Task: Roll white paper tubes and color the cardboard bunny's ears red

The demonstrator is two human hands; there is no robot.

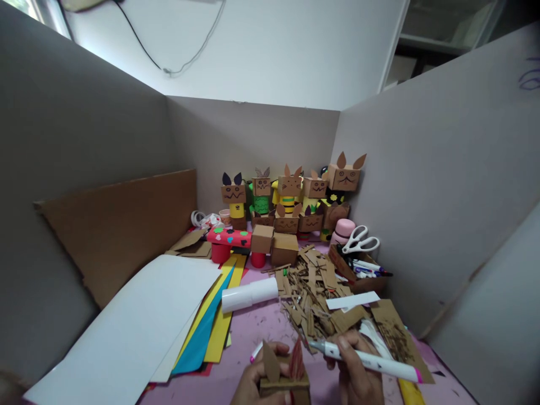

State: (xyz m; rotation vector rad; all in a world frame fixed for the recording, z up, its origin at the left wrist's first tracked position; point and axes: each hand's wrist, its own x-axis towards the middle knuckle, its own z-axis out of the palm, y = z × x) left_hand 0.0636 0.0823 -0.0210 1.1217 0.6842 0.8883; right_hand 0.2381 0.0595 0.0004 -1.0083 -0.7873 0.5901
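My left hand (253, 382) is closed round a small cardboard box piece with two upright ears (283, 372), held low at the bottom edge of the view. One ear is plain brown, the other coloured reddish. My right hand (356, 374) grips a white marker with a pink end (371, 361), its tip pointing left at the reddish ear. Both hands hover over the pink table surface (253, 332).
A heap of cardboard scraps (312, 292) lies ahead. A white paper roll (250, 295), white and coloured sheets (169, 320), scissors (360, 241), a box of markers (363, 269), small cardboard boxes (274, 244) and a row of cardboard figures (291, 194) stand within grey partition walls.
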